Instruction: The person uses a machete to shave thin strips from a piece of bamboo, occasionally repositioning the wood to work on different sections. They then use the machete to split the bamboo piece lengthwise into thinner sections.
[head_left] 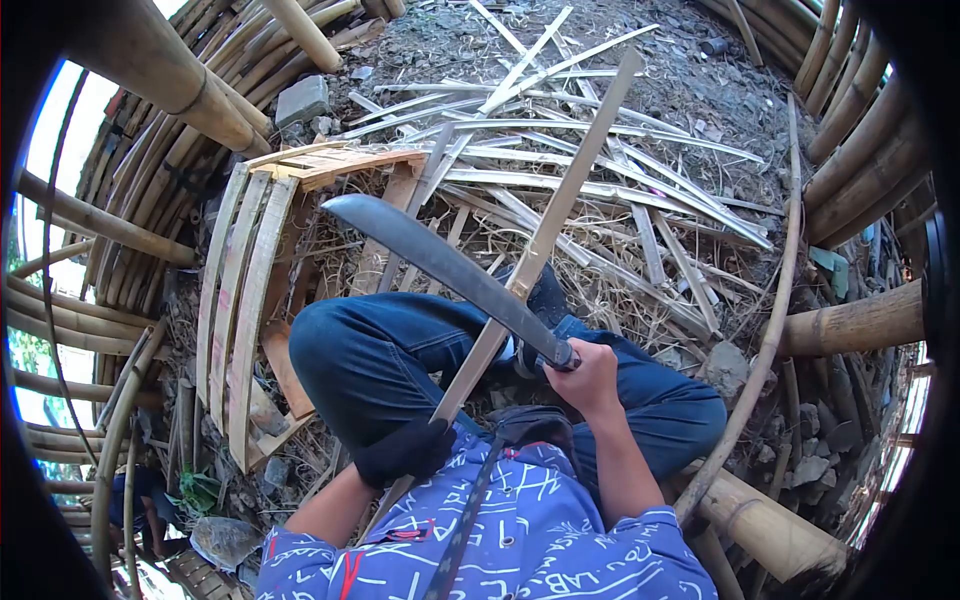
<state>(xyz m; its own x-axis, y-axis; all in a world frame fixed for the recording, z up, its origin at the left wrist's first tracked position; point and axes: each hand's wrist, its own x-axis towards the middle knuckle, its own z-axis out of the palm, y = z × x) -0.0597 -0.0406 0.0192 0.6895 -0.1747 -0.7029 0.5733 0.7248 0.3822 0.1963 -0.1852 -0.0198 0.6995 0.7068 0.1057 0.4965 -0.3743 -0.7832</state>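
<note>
My right hand (584,377) is closed round the handle of a machete (430,262). Its broad, dark blade points up and to the left and crosses over a long bamboo strip (573,185). The blade seems to touch the strip near its middle, in front of my knees. My left hand (405,453), in a black glove, is wrapped round the lower part of the strip beside my hip. The strip slants from under my left arm up to the far right. My crossed legs (385,345) in blue jeans lie beneath both.
Many split bamboo strips (610,190) are strewn on the ground ahead. A wooden crate (245,300) lies to my left, near a grey block (302,101). Thick bamboo poles (855,317) surround me, with stones (728,370) at the right. Another person (147,510) is at the lower left.
</note>
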